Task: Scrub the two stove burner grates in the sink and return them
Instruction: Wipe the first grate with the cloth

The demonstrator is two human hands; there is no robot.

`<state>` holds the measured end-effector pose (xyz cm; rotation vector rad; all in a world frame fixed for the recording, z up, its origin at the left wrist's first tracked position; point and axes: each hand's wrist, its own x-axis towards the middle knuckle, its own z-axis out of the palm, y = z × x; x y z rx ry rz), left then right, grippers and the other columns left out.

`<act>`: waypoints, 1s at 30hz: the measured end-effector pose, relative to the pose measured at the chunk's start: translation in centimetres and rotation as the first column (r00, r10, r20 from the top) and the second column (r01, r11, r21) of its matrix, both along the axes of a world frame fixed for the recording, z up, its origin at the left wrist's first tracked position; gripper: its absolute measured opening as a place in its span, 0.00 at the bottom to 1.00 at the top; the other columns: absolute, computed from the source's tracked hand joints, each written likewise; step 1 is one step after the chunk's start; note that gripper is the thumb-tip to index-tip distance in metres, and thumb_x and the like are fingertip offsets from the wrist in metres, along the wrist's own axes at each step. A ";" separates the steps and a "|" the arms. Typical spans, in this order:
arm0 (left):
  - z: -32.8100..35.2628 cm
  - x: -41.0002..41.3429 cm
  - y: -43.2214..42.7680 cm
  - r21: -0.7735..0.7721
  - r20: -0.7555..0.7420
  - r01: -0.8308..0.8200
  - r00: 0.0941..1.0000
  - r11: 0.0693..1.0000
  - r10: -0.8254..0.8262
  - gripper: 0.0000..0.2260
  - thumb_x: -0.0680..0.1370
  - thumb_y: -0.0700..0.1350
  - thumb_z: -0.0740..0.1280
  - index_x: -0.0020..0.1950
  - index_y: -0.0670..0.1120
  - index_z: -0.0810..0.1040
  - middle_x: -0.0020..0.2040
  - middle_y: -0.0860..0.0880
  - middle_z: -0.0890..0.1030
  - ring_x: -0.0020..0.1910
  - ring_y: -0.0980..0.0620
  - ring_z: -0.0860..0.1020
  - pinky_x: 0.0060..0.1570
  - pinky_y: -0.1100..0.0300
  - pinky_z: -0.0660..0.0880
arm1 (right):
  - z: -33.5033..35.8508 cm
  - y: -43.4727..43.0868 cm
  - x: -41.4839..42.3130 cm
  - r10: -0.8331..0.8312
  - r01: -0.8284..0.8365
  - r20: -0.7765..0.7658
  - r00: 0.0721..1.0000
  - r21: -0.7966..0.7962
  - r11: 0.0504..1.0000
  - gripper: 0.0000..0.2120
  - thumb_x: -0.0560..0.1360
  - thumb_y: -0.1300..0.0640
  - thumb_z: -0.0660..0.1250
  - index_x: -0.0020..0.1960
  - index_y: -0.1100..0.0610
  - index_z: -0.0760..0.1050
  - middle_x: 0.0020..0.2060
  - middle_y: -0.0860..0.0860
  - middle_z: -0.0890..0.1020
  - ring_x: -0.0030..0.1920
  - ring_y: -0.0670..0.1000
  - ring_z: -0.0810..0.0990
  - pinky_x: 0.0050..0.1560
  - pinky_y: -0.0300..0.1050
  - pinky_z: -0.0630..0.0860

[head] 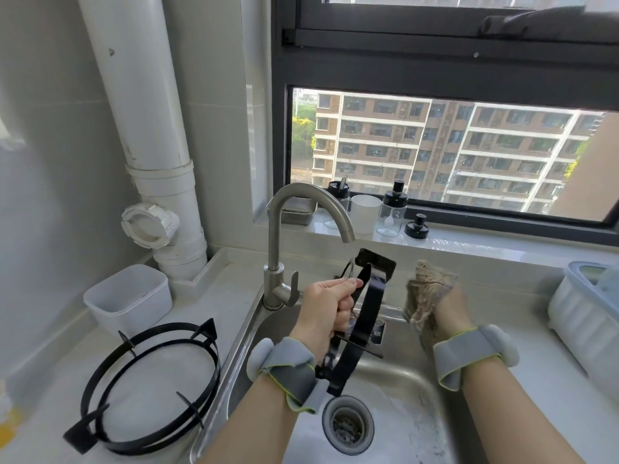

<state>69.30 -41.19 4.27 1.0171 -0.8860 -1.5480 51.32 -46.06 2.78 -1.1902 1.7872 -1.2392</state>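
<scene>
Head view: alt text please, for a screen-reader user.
Over a steel sink, the left hand grips a black burner grate upright under the faucet; the right hand holds a beige cloth beside it. A second grate lies on the counter, left.

One wide-angle camera, worn on the head, looks forward and steeply down from close above the sink (402,373), which fills the frame from centre to 6 o'clock. The left hand (330,306) on a burner grate (366,313) and the right hand (450,311) on a rag (428,293) sit mid-frame at arm's reach. The window (452,152) lies at 1 o'clock, the drainpipe (147,122) at 10, and the table (43,370) at 8. Straight edges bow outward.
</scene>
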 end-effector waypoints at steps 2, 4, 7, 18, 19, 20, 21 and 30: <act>0.0 -0.3 0.2 0.010 0.050 0.034 0.998 0.999 -0.034 0.08 0.80 0.38 0.60 0.45 0.40 0.78 0.21 0.54 0.63 0.16 0.60 0.58 0.17 0.69 0.53 | 0.9 -0.1 0.6 0.057 -0.054 -0.223 0.973 0.018 0.998 0.14 0.78 0.67 0.57 0.63 0.72 0.66 0.60 0.68 0.73 0.59 0.65 0.73 0.53 0.47 0.66; -0.1 -0.6 0.4 0.020 0.076 0.073 0.994 0.997 -0.074 0.09 0.80 0.37 0.59 0.44 0.40 0.77 0.20 0.55 0.62 0.15 0.60 0.57 0.18 0.70 0.52 | 2.6 -0.2 1.4 0.153 -0.147 -0.459 0.875 0.048 0.988 0.11 0.75 0.65 0.63 0.56 0.69 0.73 0.54 0.65 0.78 0.55 0.63 0.76 0.46 0.46 0.66; -0.1 -0.8 0.7 0.026 0.127 0.133 0.983 0.991 -0.136 0.10 0.80 0.37 0.60 0.42 0.41 0.78 0.20 0.55 0.62 0.15 0.60 0.57 0.17 0.71 0.53 | 4.2 -0.7 2.4 0.298 -0.278 -0.603 0.740 0.129 0.952 0.11 0.74 0.60 0.65 0.53 0.65 0.75 0.50 0.61 0.80 0.52 0.59 0.77 0.47 0.46 0.71; -0.5 -0.1 0.8 0.002 0.207 0.157 0.966 0.988 -0.154 0.07 0.78 0.38 0.63 0.43 0.41 0.80 0.20 0.55 0.63 0.16 0.60 0.57 0.18 0.71 0.54 | 4.0 -1.2 0.9 0.434 -0.417 -0.371 0.821 0.131 0.900 0.14 0.68 0.76 0.59 0.46 0.66 0.79 0.38 0.56 0.81 0.43 0.55 0.79 0.44 0.45 0.76; -0.5 0.0 0.7 -0.003 0.209 0.153 0.966 0.988 -0.149 0.07 0.78 0.38 0.63 0.43 0.41 0.80 0.20 0.55 0.63 0.17 0.59 0.57 0.18 0.70 0.54 | 3.8 -1.1 0.5 0.455 -0.446 -0.223 0.862 0.092 0.890 0.16 0.68 0.78 0.58 0.49 0.67 0.79 0.37 0.55 0.81 0.41 0.53 0.79 0.44 0.44 0.77; -0.5 0.2 0.6 -0.005 0.207 0.149 0.968 0.989 -0.145 0.08 0.78 0.38 0.63 0.43 0.41 0.80 0.20 0.55 0.63 0.17 0.60 0.57 0.18 0.70 0.54 | 3.4 -1.0 0.1 0.453 -0.450 -0.116 0.884 0.053 0.892 0.17 0.69 0.79 0.58 0.51 0.69 0.78 0.37 0.55 0.81 0.40 0.53 0.79 0.43 0.43 0.78; -0.6 0.3 0.6 -0.001 0.200 0.146 0.969 0.989 -0.143 0.08 0.78 0.38 0.63 0.43 0.41 0.80 0.19 0.56 0.64 0.16 0.60 0.58 0.18 0.69 0.54 | 2.8 -1.0 -0.2 0.430 -0.429 -0.077 0.899 0.032 0.903 0.16 0.70 0.79 0.58 0.52 0.69 0.77 0.38 0.56 0.80 0.41 0.54 0.79 0.43 0.44 0.78; -1.6 -0.9 0.8 0.088 0.110 0.112 0.986 0.990 -0.122 0.10 0.80 0.37 0.59 0.43 0.40 0.77 0.20 0.55 0.63 0.16 0.61 0.58 0.17 0.70 0.54 | -1.0 -0.6 -0.1 0.099 -0.070 -0.641 0.761 0.070 0.995 0.07 0.72 0.63 0.62 0.46 0.63 0.77 0.47 0.62 0.81 0.48 0.62 0.78 0.41 0.43 0.66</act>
